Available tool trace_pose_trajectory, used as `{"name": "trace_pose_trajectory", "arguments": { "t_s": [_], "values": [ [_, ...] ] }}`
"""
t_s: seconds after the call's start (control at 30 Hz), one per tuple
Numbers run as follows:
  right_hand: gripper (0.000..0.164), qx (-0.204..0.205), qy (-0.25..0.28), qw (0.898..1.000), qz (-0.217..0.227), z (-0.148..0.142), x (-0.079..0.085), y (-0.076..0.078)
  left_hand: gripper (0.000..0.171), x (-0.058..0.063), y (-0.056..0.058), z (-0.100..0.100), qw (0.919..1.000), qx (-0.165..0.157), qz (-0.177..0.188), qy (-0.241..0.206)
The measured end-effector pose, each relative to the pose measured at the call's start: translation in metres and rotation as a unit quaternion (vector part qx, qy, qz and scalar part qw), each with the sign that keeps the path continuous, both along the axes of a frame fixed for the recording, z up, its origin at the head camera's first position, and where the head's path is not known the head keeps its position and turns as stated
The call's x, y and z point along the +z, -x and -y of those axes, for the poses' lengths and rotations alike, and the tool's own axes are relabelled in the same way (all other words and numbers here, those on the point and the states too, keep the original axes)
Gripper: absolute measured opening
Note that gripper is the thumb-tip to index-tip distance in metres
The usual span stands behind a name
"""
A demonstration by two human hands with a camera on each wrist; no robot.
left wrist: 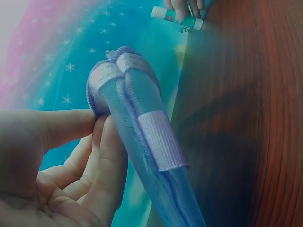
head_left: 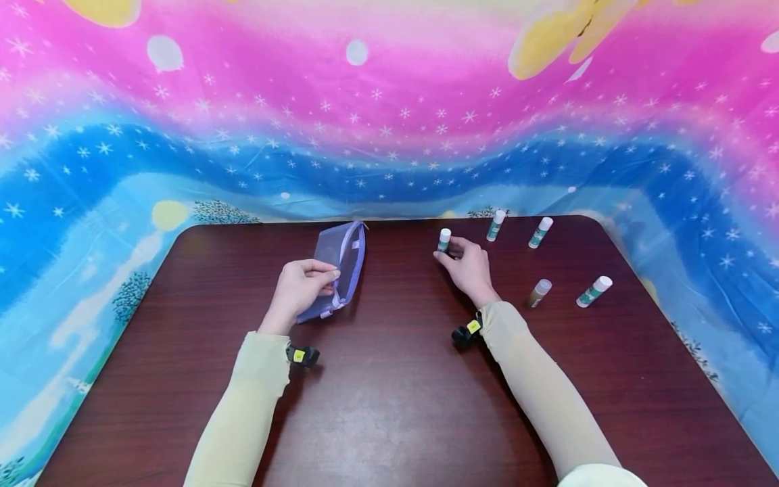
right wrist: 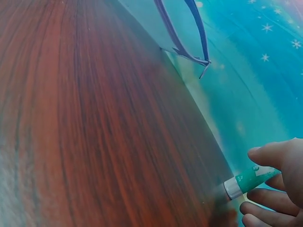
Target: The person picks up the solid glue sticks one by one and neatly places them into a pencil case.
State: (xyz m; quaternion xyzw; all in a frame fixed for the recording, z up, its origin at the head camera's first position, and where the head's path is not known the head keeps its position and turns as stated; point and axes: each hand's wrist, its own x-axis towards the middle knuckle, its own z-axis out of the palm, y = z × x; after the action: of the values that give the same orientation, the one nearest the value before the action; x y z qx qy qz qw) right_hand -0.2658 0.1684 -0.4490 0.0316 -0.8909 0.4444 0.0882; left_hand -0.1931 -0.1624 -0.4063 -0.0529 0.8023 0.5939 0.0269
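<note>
My left hand point(head_left: 302, 287) pinches the side edge of a purple mesh zipper pouch point(head_left: 328, 237) between thumb and fingertips. The pouch's zippered mouth gapes toward the right, and a pale fabric tab point(left wrist: 162, 140) on its end seam shows in the left wrist view. Off to the right, my right hand point(head_left: 470, 269) holds a white-capped green glue stick point(head_left: 445, 241) between thumb and fingers, cap upward. In the right wrist view the glue stick's silver-white lower end point(right wrist: 233, 188) points down near the table's far edge.
Two similar glue sticks point(head_left: 496, 226) point(head_left: 540, 233) stand beyond the right hand. Another glue stick point(head_left: 594, 291) and a clear-capped tube with a brownish body point(head_left: 539, 293) stand right of the right wrist. A patterned cloth point(head_left: 389, 149) hangs behind the dark wooden table point(head_left: 389, 379).
</note>
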Motion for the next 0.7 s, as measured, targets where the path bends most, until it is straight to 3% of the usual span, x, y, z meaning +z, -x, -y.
{"name": "trace_pose_trajectory", "arguments": {
  "t_s": [0.7],
  "values": [
    [0.038,-0.010,0.039,0.999,-0.017,0.002,0.000,0.004,0.020,-0.002,-0.002,-0.012,0.9986,0.002,-0.012,-0.051]
  ]
}}
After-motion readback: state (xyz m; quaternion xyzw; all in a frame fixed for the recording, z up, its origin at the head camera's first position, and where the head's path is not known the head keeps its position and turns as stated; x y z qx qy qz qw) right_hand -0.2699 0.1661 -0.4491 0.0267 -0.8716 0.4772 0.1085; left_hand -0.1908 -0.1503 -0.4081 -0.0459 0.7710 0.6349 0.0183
